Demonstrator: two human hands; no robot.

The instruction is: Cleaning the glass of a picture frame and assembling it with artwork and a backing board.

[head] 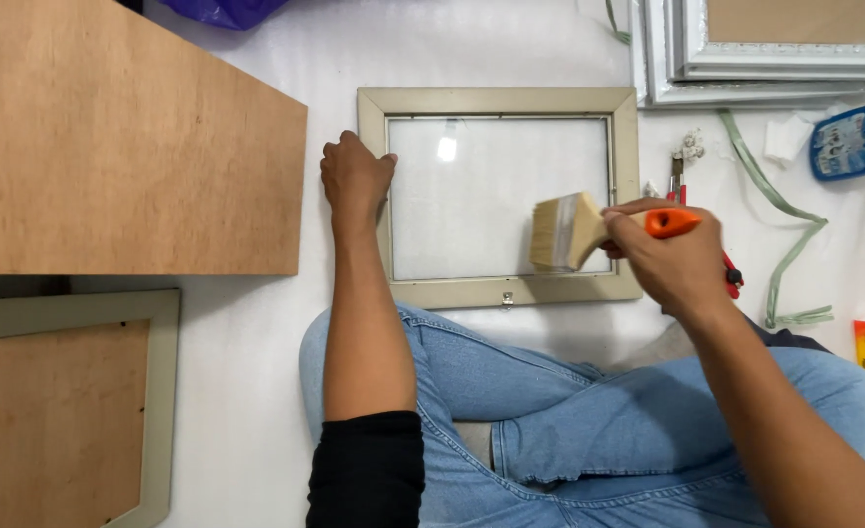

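Observation:
A beige picture frame [499,101] with a glass pane lies flat on the white surface in front of my crossed legs. My left hand [354,178] rests on the frame's left rail and steadies it. My right hand [675,252] grips a wide paintbrush [571,231] by its orange handle. The pale bristles point left and hover over the right part of the glass, near the lower right corner.
A large brown board [110,137] lies at left, with another beige frame [70,411] and backing below it. White ornate frames [765,59] are stacked at top right. A green ribbon [789,225], red-handled pliers [731,279] and a blue packet [855,142] lie to the right.

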